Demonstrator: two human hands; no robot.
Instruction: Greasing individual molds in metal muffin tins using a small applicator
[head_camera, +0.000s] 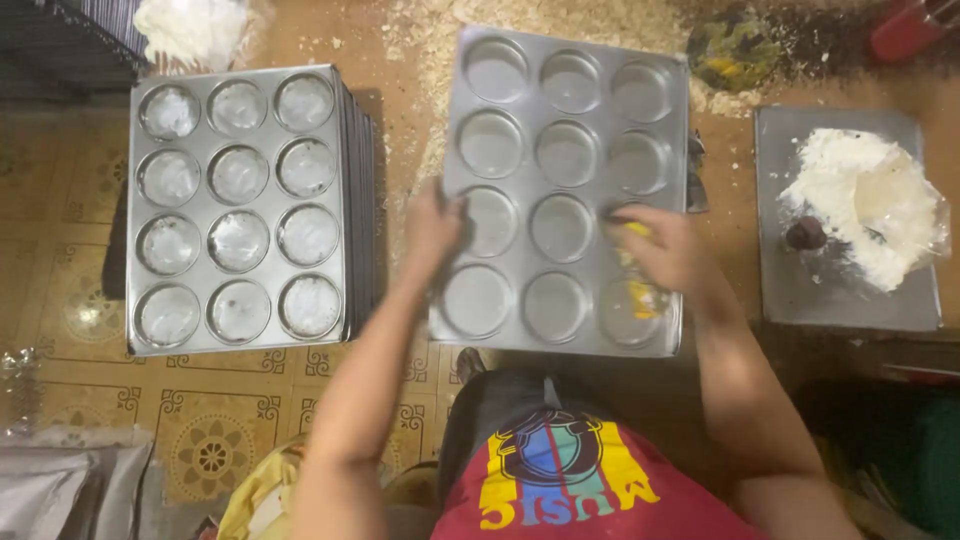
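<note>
While I am watching from the head camera, the left hand (432, 228) is pressing on the left edge of the bare muffin tray (560, 190), its fingers closed over the rim and holding the tray steady. The right hand (668, 250) is working over the tray's right column, its grip clamped on a yellowish greasing cloth (640, 290) that is trailing down into the lowest right cup; the upper part of the cloth is hidden under the fingers.

Judging by the cups, this tray is barely begun: eleven are showing plain dull metal, and only the bottom right cup is carrying a yellowish smear. Left of this tray, a stack of trays (240, 205) is sitting on the tiled floor (60, 250), and all twelve cups of its top tray are wearing a whitish film, so I am reading that tray as finished. How many in the stack beneath are done, I cannot tell.

Right of the bare tray, a flat metal sheet (850, 300) is carrying a heap of white fat on clear plastic (860, 200), with a small dark lump beside it. Beyond the bare tray, pale crumbs are lying scattered over the floor.
</note>
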